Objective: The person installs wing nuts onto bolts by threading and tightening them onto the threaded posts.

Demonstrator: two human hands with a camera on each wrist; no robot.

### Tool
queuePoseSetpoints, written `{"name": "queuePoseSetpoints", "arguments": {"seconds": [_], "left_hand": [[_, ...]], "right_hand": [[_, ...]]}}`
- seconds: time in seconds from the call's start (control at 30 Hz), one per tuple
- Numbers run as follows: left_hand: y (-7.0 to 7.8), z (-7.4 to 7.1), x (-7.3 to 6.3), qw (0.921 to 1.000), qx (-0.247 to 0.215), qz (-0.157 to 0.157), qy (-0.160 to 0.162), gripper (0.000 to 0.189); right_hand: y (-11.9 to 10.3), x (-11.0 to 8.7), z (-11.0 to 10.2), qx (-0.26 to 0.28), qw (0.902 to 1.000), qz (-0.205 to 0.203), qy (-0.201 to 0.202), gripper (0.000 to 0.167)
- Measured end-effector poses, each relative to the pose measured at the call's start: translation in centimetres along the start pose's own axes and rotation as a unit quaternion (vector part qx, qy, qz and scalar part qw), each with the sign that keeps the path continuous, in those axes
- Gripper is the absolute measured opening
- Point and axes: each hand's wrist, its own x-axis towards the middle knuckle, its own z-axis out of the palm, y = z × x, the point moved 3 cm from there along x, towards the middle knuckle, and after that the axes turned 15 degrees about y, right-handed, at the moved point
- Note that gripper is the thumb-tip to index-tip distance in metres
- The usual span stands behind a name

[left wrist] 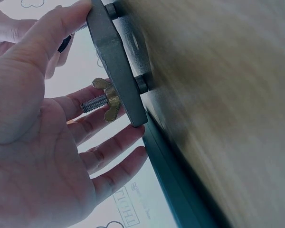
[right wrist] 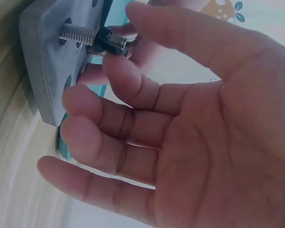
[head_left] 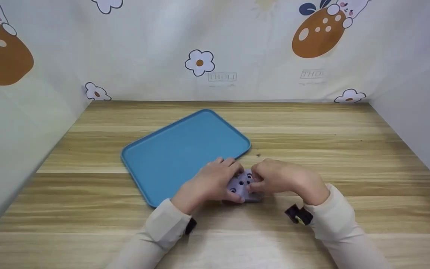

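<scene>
A thick grey metal plate [head_left: 242, 191] with several holes lies low over the table, bolt heads [left wrist: 141, 84] showing under it in the left wrist view. My left hand [head_left: 209, 183] grips the plate by opposite edges, thumb on the near side and fingers on the far side. Through the plate rise threaded bolts [right wrist: 77, 34]. One carries a brass wing nut [left wrist: 112, 100]; on another sits a black nut [right wrist: 103, 42]. My right hand [head_left: 280, 177] has its index finger curled against the black nut, with the thumb just above it.
A blue tray [head_left: 185, 149] lies slanted on the wooden table [head_left: 312, 134], its near right side beside the left hand. Behind stands a pale curtain [head_left: 144, 48] printed with flowers. Black wrist straps [head_left: 299, 215] sit at both cuffs.
</scene>
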Motion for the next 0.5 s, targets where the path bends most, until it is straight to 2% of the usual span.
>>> {"name": "queuePoseSetpoints", "arguments": {"seconds": [0.2, 0.4, 0.5], "left_hand": [[0.04, -0.07, -0.08, 0.9999, 0.001, 0.009, 0.010, 0.065], [0.07, -0.15, -0.13, 0.9999, -0.002, 0.008, 0.011, 0.064], [0.07, -0.14, -0.12, 0.9998, 0.004, 0.011, 0.013, 0.061]], "right_hand": [[-0.03, -0.09, -0.08, 0.011, 0.9999, -0.009, -0.001, 0.028], [-0.03, -0.38, -0.41, 0.043, 0.9983, -0.038, 0.010, 0.015], [-0.18, -0.42, -0.43, 0.059, 0.9963, -0.063, 0.002, 0.025]]}}
